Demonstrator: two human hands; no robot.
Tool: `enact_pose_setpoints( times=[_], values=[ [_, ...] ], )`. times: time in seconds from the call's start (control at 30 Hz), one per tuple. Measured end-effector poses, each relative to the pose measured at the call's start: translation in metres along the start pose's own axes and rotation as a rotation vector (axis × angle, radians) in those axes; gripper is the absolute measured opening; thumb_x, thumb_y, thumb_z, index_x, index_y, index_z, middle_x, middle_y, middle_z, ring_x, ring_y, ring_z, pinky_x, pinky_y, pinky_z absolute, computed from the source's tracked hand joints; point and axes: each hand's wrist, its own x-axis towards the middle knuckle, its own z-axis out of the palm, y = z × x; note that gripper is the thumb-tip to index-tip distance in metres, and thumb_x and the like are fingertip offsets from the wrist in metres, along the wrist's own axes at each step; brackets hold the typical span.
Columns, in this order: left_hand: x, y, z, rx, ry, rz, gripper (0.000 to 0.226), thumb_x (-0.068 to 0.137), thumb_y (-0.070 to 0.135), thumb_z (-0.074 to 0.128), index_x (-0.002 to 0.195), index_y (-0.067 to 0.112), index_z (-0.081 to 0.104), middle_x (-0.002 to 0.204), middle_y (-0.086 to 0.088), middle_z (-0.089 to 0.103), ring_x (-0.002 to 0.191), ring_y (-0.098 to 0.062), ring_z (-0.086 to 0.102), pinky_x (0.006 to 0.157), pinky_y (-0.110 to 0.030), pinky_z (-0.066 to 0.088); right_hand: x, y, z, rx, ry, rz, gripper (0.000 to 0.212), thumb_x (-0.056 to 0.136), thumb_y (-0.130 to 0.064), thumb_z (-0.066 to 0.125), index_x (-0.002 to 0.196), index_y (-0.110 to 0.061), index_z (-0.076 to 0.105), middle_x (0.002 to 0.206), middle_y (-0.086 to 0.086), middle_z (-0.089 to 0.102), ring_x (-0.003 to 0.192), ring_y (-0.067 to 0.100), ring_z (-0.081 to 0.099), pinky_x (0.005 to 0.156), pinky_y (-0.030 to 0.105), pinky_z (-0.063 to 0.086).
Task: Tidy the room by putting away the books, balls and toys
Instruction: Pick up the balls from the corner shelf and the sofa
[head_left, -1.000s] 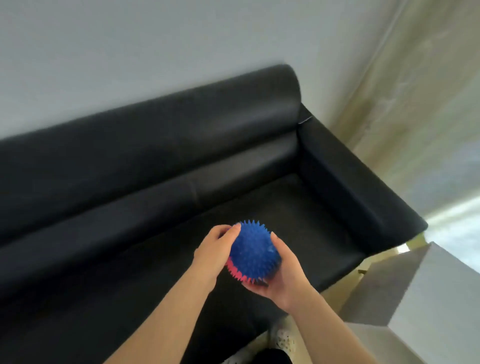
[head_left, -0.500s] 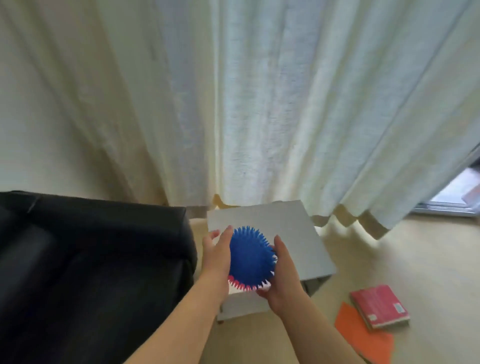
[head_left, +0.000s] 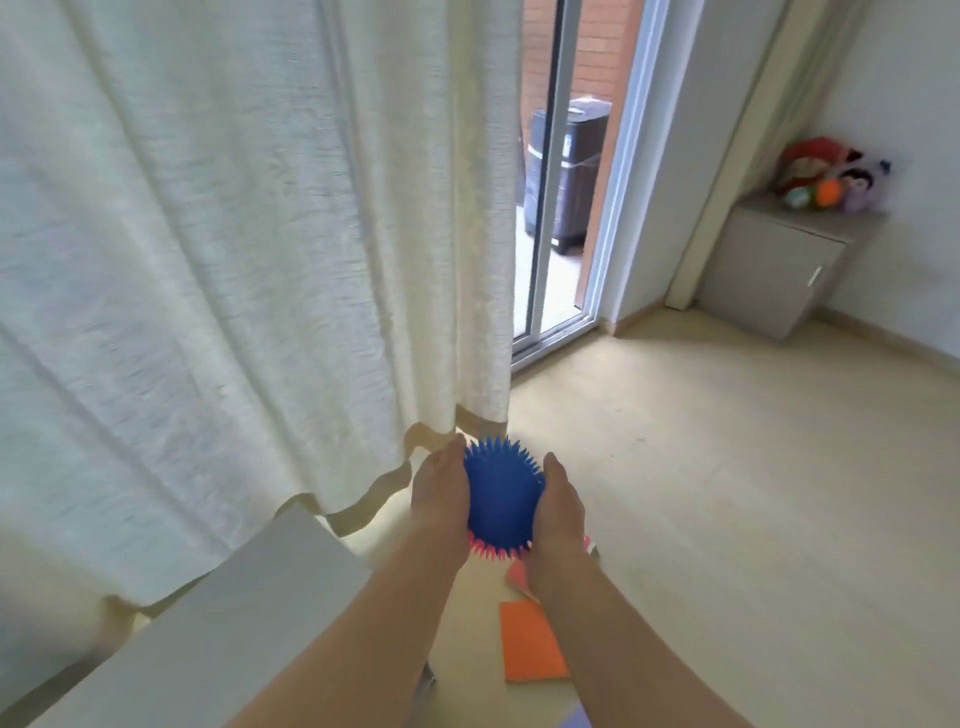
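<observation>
A spiky ball (head_left: 501, 499), blue on top and pink underneath, is held in front of me at waist height. My left hand (head_left: 439, 493) cups its left side and my right hand (head_left: 563, 506) cups its right side, fingers curved around it. On the floor below lie a thin orange book (head_left: 530, 649) and a pink book (head_left: 517, 574), the pink one mostly hidden behind my right wrist. Several soft toys and small balls (head_left: 826, 179) sit on top of a low grey cabinet (head_left: 774, 270) in the far right corner.
A long cream curtain (head_left: 234, 234) hangs at the left. A white table top (head_left: 223, 639) juts in at the lower left. A sliding glass door (head_left: 571, 208) stands behind the curtain edge. Light wooden floor (head_left: 753, 493) stretches to the right.
My view has swung right, from the black sofa past the curtain to the door and cabinet. The ball stays held between both hands. The books now lie under my right arm.
</observation>
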Motion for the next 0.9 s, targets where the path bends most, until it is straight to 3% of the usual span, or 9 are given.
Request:
enact_pose_setpoints(
  times=[0.03,0.1,0.17,0.23,0.37,0.47,0.57,0.7,0.9],
  values=[
    [0.011,-0.004,0.026,0.032,-0.042,-0.024,0.045,0.092,0.028,0.049,0.124,-0.004,0.05,0.096,-0.018,0.064,0.067,-0.019,0.053,0.059,-0.027,0.041,0.014,-0.014,-0.011,0.02,0.04,-0.022,0.025,0.097,-0.032,0.046,0.085,-0.015,0.059,0.09,0.005,0.064,0.078,0.024,0.061,0.066,0.032,0.049],
    [0.03,-0.014,0.069,0.044,-0.096,-0.048,0.037,0.095,0.023,0.046,0.113,-0.009,0.052,0.083,-0.011,0.057,0.066,-0.018,0.049,0.065,-0.028,0.04,0.037,-0.041,-0.028,0.001,0.11,-0.07,0.026,0.097,-0.027,0.044,0.08,-0.015,0.059,0.083,0.003,0.063,0.074,0.023,0.06,0.065,0.031,0.048],
    [0.044,-0.019,0.108,0.064,-0.132,-0.06,0.026,0.096,0.022,0.046,0.104,0.001,0.058,0.094,-0.011,0.058,0.068,-0.018,0.051,0.065,-0.029,0.041,0.06,-0.065,-0.04,-0.062,0.17,-0.122,0.027,0.096,-0.029,0.044,0.076,-0.016,0.058,0.087,0.006,0.063,0.077,0.025,0.06,0.075,0.038,0.05],
    [0.064,-0.021,0.149,0.094,-0.177,-0.099,0.029,0.095,0.026,0.045,0.11,0.004,0.056,0.096,-0.018,0.062,0.064,-0.018,0.051,0.06,-0.027,0.041,0.088,-0.096,-0.047,-0.074,0.249,-0.172,0.026,0.093,-0.03,0.045,0.077,-0.014,0.057,0.089,0.008,0.062,0.078,0.027,0.058,0.078,0.041,0.051],
    [0.099,0.0,0.219,0.187,-0.245,-0.129,0.024,0.084,0.037,0.049,0.086,0.015,0.058,0.081,-0.003,0.06,0.079,-0.026,0.06,0.08,-0.037,0.051,0.14,-0.154,-0.047,-0.027,0.343,-0.188,0.023,0.09,-0.026,0.045,0.076,-0.012,0.057,0.084,0.009,0.062,0.071,0.027,0.057,0.066,0.033,0.047],
    [0.121,0.022,0.284,0.27,-0.281,-0.079,0.02,0.086,0.033,0.05,0.077,0.015,0.054,0.074,-0.001,0.054,0.071,-0.024,0.053,0.065,-0.03,0.043,0.177,-0.202,-0.05,0.053,0.4,-0.206,0.024,0.09,-0.026,0.043,0.075,-0.013,0.057,0.084,0.008,0.063,0.073,0.027,0.058,0.071,0.036,0.048],
    [0.127,0.024,0.339,0.365,-0.358,-0.087,0.019,0.089,0.033,0.05,0.079,0.017,0.056,0.083,-0.003,0.057,0.075,-0.024,0.055,0.062,-0.028,0.042,0.202,-0.243,-0.068,0.104,0.489,-0.205,0.026,0.089,-0.026,0.043,0.072,-0.013,0.055,0.081,0.007,0.061,0.072,0.026,0.056,0.071,0.035,0.048],
    [0.149,0.01,0.426,0.45,-0.436,-0.121,0.022,0.091,0.033,0.047,0.092,0.014,0.056,0.085,-0.003,0.056,0.072,-0.021,0.054,0.055,-0.027,0.038,0.252,-0.305,-0.108,0.085,0.557,-0.283,0.03,0.09,-0.023,0.041,0.063,-0.013,0.048,0.068,0.002,0.052,0.062,0.021,0.048,0.059,0.027,0.039],
    [0.194,-0.012,0.593,0.502,-0.511,-0.109,0.025,0.091,0.033,0.045,0.095,0.012,0.057,0.091,-0.006,0.06,0.074,-0.023,0.057,0.056,-0.026,0.041,0.352,-0.421,-0.184,0.127,0.56,-0.3,0.03,0.09,-0.023,0.04,0.065,-0.012,0.051,0.07,0.004,0.057,0.063,0.023,0.053,0.057,0.026,0.04]
  ],
)
